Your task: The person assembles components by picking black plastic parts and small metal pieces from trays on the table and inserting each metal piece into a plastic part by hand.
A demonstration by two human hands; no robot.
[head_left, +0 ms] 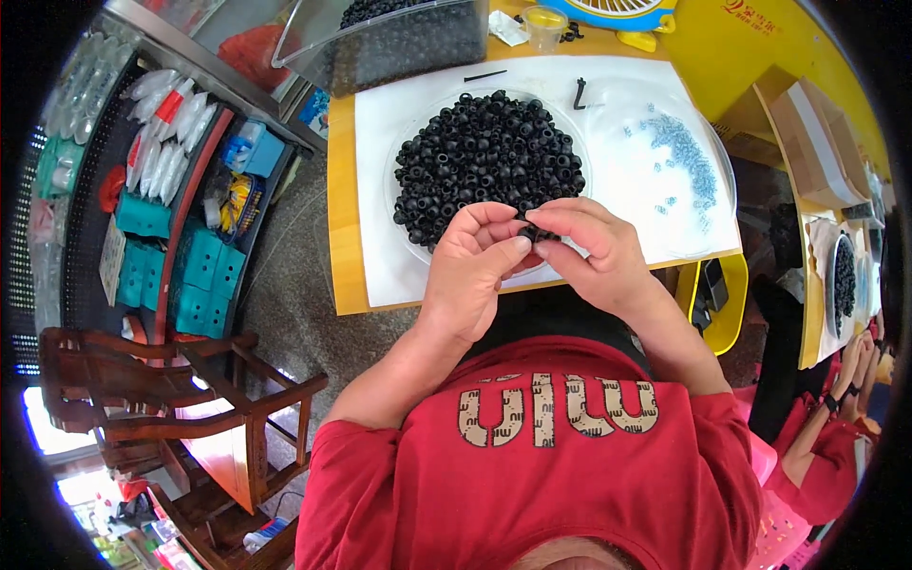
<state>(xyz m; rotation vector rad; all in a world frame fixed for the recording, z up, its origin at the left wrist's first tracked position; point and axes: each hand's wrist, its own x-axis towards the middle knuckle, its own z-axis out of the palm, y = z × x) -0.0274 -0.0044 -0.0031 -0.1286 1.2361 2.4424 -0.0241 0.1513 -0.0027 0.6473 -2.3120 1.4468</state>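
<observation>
My left hand [480, 261] and my right hand [594, 249] meet at the front edge of a heap of small round black parts [489, 157]. The heap fills a clear round tray [391, 180] on the white-covered table. Thumb and fingers of both hands pinch small black parts [534, 233] between them; fingertips hide much of these. Right of the heap, a second clear tray [733, 185] holds scattered small transparent pieces [689, 161]. Beyond the trays lie a thin black rod [484, 75] and a bent black piece [579, 93].
A clear bin [408, 47] of black parts stands at the back left, near a small clear cup [544, 28] and a blue fan [617, 13]. A yellow bin [727, 304] sits right below the table. Left are shelves [166, 275] and a wooden chair [190, 408]. Another person's hands [855, 366] show far right.
</observation>
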